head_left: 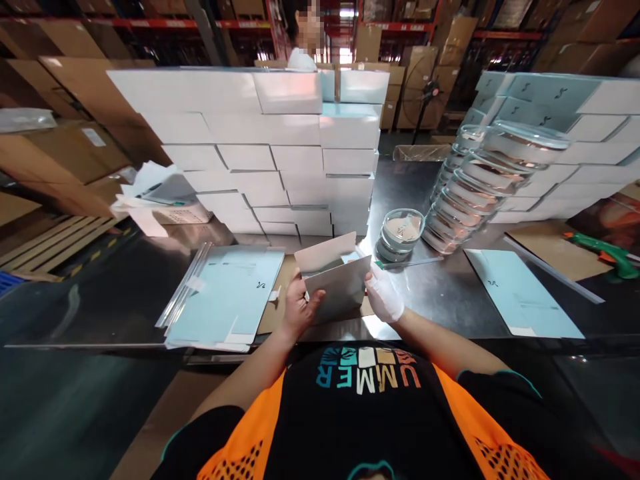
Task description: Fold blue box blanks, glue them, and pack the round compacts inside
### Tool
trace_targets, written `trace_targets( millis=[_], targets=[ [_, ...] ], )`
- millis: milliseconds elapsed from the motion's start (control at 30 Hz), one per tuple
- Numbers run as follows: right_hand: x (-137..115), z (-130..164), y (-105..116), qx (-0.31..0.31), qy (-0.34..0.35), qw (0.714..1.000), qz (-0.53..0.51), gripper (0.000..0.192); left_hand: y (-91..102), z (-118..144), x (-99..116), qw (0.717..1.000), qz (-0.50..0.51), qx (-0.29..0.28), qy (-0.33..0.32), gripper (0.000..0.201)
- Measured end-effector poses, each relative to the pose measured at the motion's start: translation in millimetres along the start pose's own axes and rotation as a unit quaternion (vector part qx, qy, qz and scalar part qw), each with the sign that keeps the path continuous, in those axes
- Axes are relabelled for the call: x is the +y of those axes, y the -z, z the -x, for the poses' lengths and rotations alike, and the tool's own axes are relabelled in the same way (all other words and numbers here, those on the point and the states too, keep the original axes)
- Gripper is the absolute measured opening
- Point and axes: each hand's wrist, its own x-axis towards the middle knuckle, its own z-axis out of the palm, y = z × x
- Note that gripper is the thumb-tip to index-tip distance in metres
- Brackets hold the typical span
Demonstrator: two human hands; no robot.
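A half-folded pale carton [336, 283] with its top flap standing open is held over the near edge of the steel table [125, 293]. My left hand [299, 307], bare, grips its left side. My right hand [384, 293], in a white glove, grips its right side. A stack of flat, unfolded light-blue cartons [227, 297] lies just left of my left hand. A short stack of round clear dishes [400, 233] sits just beyond the carton.
A wall of stacked white boxes [270, 147] stands at the back. A leaning column of clear dishes [490, 173] lies right, with more boxes [560, 127] behind, one flat carton [520, 293] and a green tool [607, 257]. Another person [305, 40] stands behind the wall.
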Motion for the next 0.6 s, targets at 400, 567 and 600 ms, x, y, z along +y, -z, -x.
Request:
trace_targets(
  millis=[400,567,600],
  targets=[
    [15.9,-28.7,18.5,0.035,-0.092,0.987,0.130,0.052,6.6,19.8,-29.3,0.997,-0.062,0.010,-0.044,0.060],
    [29.9,-19.3,49.7,-0.055,-0.294,0.850,0.433,0.067,16.7,-2.2,-19.8,0.997,-0.002,0.065,0.038,0.067],
    [33.2,-16.5,50.8,-0.060,-0.306,0.846,0.432,0.074,17.8,-6.8,-17.2,0.996,0.019,0.070,0.054,0.067]
  ],
)
